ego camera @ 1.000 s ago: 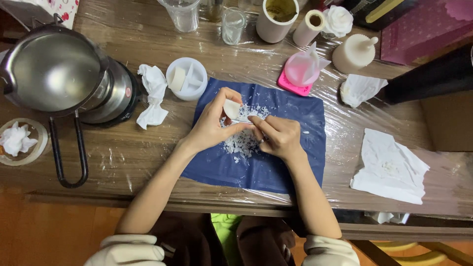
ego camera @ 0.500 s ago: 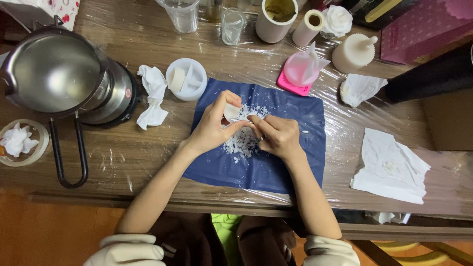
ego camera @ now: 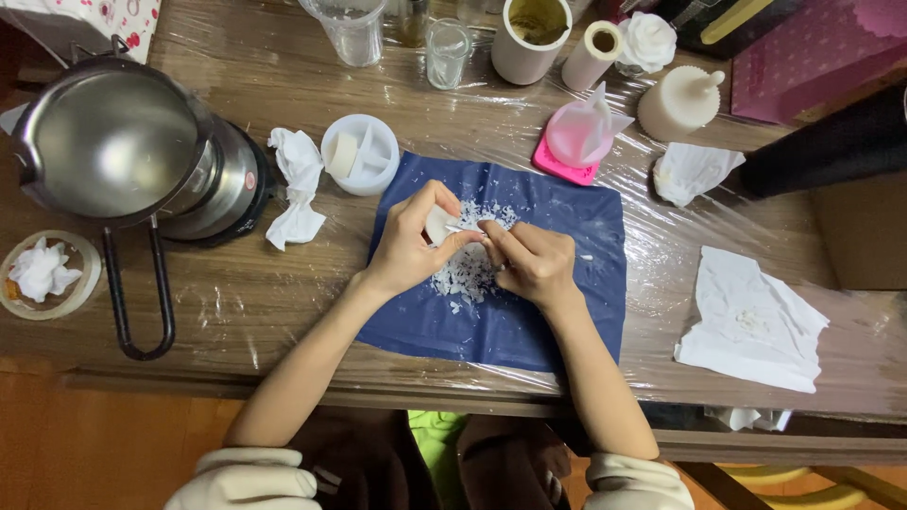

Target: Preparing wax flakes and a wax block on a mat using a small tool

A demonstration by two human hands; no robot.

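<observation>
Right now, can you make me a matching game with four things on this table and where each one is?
Things:
1. metal pot
2. white lump
3. blue cloth
4. crumpled tissue

Places:
A. in the left hand
B. under both hands and the white flakes
C. far left of the table, on a dark base
D. between the pot and the round white dish

Pairs: 1-C, 2-A, 3-B, 4-D
</observation>
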